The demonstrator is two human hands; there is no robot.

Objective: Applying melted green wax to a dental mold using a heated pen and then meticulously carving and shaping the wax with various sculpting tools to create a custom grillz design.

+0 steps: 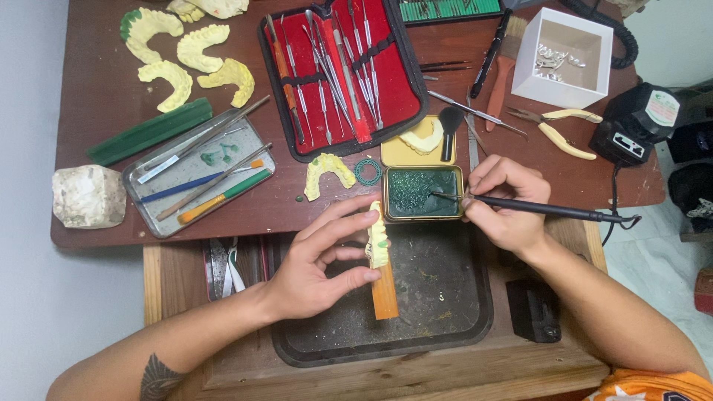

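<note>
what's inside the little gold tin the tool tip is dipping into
Dark green wax fills the tin, its surface rough and crumbly. The black tool's tip rests in it, held by the right hand. The tin's bottom is covered.

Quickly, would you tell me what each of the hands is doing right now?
Left hand: holding yellow dental cast.
Right hand: holding black wired tool.

Pale yellow plaster dental cast dabbed with green wax [379,236] sits on an orange wooden block [384,291]. The small brass-coloured tin [423,192] holds dark green wax. The instrument case [343,73] is lined red, on a reddish-brown worktop [96,96].
</note>
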